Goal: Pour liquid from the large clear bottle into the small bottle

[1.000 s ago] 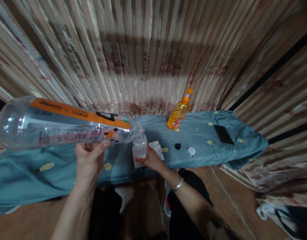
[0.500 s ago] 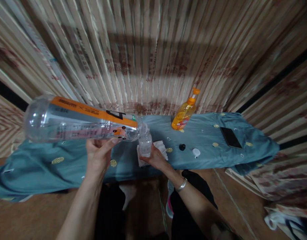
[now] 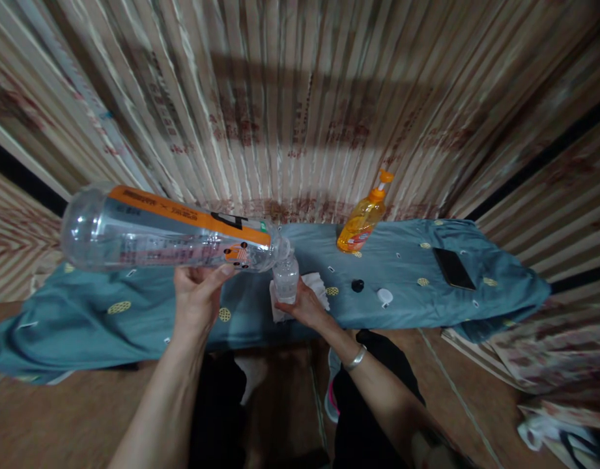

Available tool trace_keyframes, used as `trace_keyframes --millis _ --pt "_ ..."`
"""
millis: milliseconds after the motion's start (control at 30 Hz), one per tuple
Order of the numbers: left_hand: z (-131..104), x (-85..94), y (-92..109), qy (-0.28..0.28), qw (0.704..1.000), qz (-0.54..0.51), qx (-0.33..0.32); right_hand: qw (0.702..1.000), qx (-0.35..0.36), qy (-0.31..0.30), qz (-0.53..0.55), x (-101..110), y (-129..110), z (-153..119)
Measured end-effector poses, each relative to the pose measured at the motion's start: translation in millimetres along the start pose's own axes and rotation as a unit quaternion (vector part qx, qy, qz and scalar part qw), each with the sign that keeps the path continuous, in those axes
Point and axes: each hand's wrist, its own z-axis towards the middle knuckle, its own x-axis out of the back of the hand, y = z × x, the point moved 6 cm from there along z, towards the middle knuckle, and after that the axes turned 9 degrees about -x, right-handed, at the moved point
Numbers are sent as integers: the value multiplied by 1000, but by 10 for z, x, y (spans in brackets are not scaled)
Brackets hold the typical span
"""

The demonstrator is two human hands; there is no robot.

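Head view, large bottle in left fingers, tipped

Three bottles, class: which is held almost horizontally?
The large orange-labelled bottle in the left hand; the small bottle and amber pump bottle are nearer upright.

On the large clear bottle at the left, the orange and grey label carries a big black character resembling a 4, lying sideways, and a small × between dark characters too small to read. The pump bottle at the far right has a red label with pale lettering, illegible. The far curtain bears columns of characters, likewise unreadable.
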Motion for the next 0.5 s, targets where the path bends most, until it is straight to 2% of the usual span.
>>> trace_keyframes --millis 500 --pt "12 59 -56 -7 1000 9 7 1000 7 4 -5 -14 36 11"
